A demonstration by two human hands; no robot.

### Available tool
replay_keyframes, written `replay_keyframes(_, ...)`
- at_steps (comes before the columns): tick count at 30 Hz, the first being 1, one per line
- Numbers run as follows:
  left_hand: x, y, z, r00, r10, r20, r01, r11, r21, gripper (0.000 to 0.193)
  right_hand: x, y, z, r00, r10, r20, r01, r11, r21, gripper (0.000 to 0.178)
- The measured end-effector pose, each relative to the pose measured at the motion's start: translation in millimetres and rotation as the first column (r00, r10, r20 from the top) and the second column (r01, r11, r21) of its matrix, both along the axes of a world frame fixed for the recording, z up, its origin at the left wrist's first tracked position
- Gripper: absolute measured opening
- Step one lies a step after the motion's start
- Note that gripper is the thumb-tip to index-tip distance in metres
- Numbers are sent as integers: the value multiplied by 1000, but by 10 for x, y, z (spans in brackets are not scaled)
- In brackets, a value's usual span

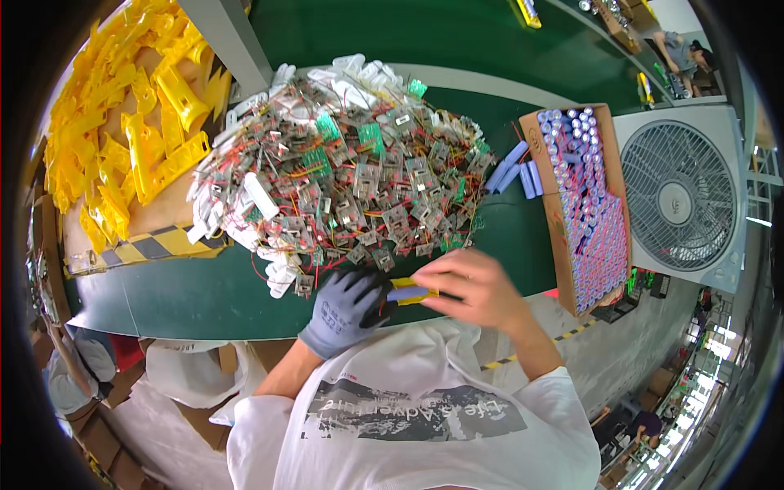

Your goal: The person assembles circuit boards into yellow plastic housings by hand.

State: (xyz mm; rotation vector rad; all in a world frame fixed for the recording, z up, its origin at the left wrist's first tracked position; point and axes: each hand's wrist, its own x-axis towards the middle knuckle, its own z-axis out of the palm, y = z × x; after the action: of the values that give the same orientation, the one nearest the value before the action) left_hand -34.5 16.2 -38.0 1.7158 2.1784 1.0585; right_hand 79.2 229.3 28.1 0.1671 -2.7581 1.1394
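My left hand [343, 312], in a grey glove with dark fingertips, grips the left end of a small yellow plastic casing [403, 282] just over the near edge of the green table. A blue cylindrical battery cell [406, 293] lies in or against this casing. My bare right hand [480, 287], a little blurred, closes its fingers around the right end. Just beyond both hands rises a large heap of small circuit boards [351, 204] with red and yellow wires, green boards and white plastic parts mixed in.
Yellow plastic casings [135, 131] pile up on cardboard at the left. Several loose blue cells [513, 170] lie beside a cardboard box [555, 237] packed with cells. Right of it stands a grey fan [676, 200]. A white bag [192, 376] sits below the table's left edge.
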Motion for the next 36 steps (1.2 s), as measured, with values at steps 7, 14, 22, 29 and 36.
replay_keyframes(7, 57, -6, -81, 997, 38, -73, -38, 999, 3, 41, -1377, 1016, 370, 906, -423, -5, 418, 896, -152, 18)
replay_keyframes(14, 41, 11, -50, 997, 51, -51, -50, 998, 34, 28, -2651, 1540, -305, 938, -235, 256, 216, 971, 99, 24)
replay_keyframes(22, 80, 5, -84, 996, 74, -52, -69, 994, 83, 29, -2732, 1420, -272, 931, -126, 344, 109, 992, 67, 21)
replay_keyframes(29, 113, -18, -83, 998, 59, -9, -58, 996, 60, 32, -1712, 1149, 9, 941, -338, 8, 304, 835, -458, 19)
replay_keyframes(36, 66, -8, -22, 997, 79, 16, -78, 996, -39, 37, -8, 578, 105, 855, -511, 87, 468, 690, -553, 14)
